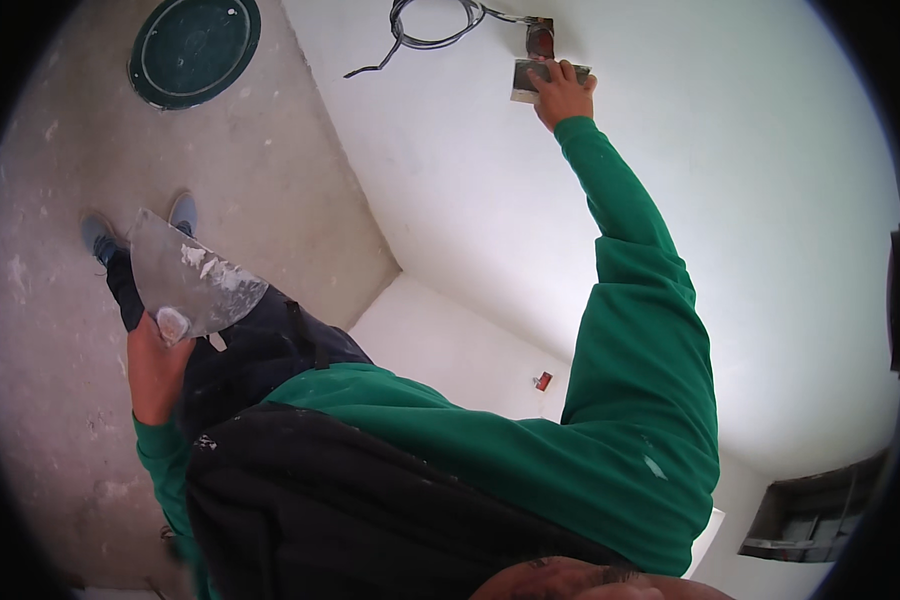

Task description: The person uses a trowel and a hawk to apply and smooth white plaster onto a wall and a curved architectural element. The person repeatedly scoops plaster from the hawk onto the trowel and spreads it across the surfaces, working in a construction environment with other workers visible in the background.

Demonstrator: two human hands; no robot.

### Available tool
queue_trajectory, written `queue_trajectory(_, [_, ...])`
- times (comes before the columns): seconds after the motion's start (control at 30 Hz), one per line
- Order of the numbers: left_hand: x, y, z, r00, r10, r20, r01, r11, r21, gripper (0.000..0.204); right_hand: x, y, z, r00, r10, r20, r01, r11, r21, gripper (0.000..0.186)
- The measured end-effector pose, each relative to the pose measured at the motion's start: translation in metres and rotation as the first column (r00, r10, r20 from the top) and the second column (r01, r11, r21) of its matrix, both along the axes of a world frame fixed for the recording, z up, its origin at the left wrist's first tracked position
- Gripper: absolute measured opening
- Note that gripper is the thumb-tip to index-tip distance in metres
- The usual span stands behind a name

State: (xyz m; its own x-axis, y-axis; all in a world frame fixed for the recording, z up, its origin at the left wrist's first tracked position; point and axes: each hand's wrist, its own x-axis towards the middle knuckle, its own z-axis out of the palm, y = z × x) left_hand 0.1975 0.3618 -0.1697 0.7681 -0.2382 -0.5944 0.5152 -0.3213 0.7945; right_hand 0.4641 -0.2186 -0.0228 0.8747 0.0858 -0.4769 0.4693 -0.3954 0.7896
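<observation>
My left hand [158,375] hangs low beside my dark trousers. Its fingers are closed around a fan-shaped grey putty scraper [185,275], whose flat blade carries smears of white putty. A round, whitish knob shows close to the fingers. My right hand [567,97] is raised at the end of a stretched arm, closed on a rectangular sanding block [523,82] with a dark face and a pale edge. The block lies against the white wall [450,180], right beside a reddish-brown recessed electrical box [540,38].
A coil of black cable [435,42] comes out of the box and hangs on the wall. On the stained concrete floor [300,190] lies a round dark green lid or tub [195,50]. Another red box [543,381] sits in the adjoining wall. A dark-framed opening [815,510] is at lower right.
</observation>
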Motion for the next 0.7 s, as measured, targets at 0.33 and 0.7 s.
queue_trajectory(0.33, [-0.002,0.000,0.005,0.997,0.079,-0.008,-0.079,0.997,-0.004,0.035,0.013,0.018,-0.002,0.986,-0.133,-0.099,0.114,0.977,-0.183,0.042])
queue_trajectory(0.7, [0.000,0.007,-0.004,1.000,-0.007,-0.013,0.007,1.000,0.002,0.035,-0.005,-0.007,0.000,0.999,0.036,-0.003,-0.037,0.999,-0.041,0.043])
